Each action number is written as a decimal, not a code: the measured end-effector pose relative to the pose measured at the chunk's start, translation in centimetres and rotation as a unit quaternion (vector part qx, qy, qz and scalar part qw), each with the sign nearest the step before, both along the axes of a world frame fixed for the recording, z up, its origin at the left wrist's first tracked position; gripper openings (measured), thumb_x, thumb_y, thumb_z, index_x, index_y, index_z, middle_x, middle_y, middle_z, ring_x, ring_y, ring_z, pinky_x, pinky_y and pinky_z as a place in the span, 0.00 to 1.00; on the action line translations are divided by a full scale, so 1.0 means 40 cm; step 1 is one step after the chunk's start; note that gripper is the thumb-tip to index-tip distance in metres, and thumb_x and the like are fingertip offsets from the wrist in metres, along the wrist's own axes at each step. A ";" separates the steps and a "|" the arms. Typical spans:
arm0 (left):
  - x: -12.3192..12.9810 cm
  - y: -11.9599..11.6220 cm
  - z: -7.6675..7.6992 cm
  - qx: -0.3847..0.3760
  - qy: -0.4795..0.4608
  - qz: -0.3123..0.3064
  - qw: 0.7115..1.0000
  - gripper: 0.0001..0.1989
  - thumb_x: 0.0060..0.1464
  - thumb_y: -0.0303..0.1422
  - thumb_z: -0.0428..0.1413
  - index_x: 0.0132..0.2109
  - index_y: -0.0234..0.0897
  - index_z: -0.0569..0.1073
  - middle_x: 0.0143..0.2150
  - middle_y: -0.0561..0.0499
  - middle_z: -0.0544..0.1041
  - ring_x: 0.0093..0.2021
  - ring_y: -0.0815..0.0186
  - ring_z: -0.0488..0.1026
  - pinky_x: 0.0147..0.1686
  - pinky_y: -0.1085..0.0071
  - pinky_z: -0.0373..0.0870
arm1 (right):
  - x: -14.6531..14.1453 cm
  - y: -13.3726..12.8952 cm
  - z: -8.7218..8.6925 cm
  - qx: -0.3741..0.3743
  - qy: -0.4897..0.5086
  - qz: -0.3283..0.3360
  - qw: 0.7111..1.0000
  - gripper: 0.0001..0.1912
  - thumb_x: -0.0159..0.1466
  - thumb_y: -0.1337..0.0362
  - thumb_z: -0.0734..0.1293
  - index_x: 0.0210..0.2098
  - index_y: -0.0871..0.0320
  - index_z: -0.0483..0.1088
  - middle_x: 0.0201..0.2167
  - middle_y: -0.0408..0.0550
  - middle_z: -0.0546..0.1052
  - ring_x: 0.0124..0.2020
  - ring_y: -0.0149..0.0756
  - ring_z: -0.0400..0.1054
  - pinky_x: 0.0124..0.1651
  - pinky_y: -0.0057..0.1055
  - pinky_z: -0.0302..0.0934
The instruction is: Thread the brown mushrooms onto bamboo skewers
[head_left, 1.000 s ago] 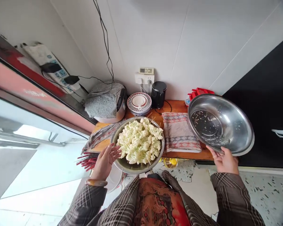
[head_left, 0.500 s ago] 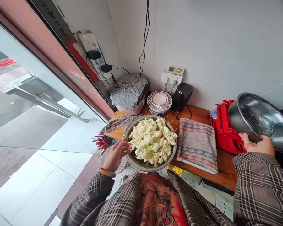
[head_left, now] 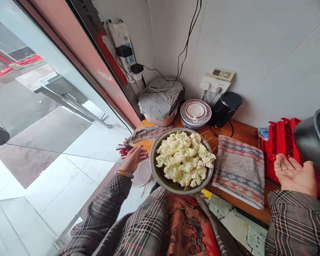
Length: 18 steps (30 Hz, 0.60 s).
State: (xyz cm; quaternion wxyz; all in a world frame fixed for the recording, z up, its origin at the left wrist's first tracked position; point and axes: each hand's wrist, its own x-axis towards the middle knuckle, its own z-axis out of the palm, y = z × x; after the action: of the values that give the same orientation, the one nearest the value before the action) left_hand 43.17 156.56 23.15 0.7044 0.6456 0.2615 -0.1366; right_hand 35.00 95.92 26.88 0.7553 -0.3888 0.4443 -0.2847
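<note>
A metal bowl (head_left: pixel 155 170) heaped with pale cauliflower florets (head_left: pixel 185 158) rests at the near edge of the wooden table, with thin sticks poking out on its right. Just left of its rim is my left hand (head_left: pixel 134 160), fingers spread and holding nothing. At the right, my right hand (head_left: pixel 297 176) is open, palm turned up, in front of the red plastic rack (head_left: pixel 281 137). An empty-looking second metal bowl (head_left: pixel 313 138) sits beside and beyond that hand, cut off by the picture's edge; no grip on it shows.
A folded patterned towel (head_left: pixel 239 170) lies right of the florets. Behind stand stacked plates (head_left: pixel 195 113), a black kettle (head_left: pixel 226 108) and a cloth-covered appliance (head_left: pixel 161 101). A power strip (head_left: pixel 125 49) with hanging cables is on the wall. A white bucket (head_left: pixel 142 174) stands below, left.
My right hand has let go of the second metal bowl, which now rests lower by the red rack. My left hand has moved slightly away from the florets. The view has shifted left.
</note>
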 end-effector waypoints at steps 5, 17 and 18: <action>0.144 0.072 -0.132 0.173 0.006 -0.050 0.984 0.18 0.59 0.42 0.54 0.47 0.32 0.72 0.45 0.37 0.78 0.42 0.57 0.78 0.45 0.57 0.75 | 0.006 0.250 -0.023 -0.021 0.071 0.117 0.990 0.09 0.68 0.62 0.68 0.35 0.58 0.79 0.57 0.63 0.77 0.36 0.29 0.77 0.28 0.19 0.70; 0.364 0.170 -0.314 0.405 -0.028 -0.250 0.879 0.36 0.40 0.33 0.66 0.59 0.31 0.70 0.67 0.24 0.62 0.68 0.26 0.57 0.64 0.34 0.50 | -0.118 0.507 -0.005 -0.074 0.119 0.175 0.974 0.31 0.50 0.49 0.82 0.50 0.53 0.78 0.45 0.53 0.84 0.37 0.36 0.78 0.34 0.27 0.70; 0.361 0.176 -0.320 0.413 -0.033 -0.264 0.871 0.35 0.40 0.33 0.66 0.58 0.32 0.70 0.65 0.24 0.64 0.67 0.25 0.57 0.63 0.33 0.51 | -0.118 0.520 -0.004 -0.073 0.120 0.172 0.975 0.32 0.50 0.49 0.82 0.50 0.53 0.78 0.45 0.53 0.84 0.37 0.36 0.78 0.34 0.27 0.70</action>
State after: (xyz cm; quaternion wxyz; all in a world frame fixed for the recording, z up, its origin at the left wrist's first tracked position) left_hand 57.62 163.59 10.34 0.3195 0.9267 0.0906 -0.1761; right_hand 30.30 116.71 26.74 0.7034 -0.5449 0.4364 -0.1332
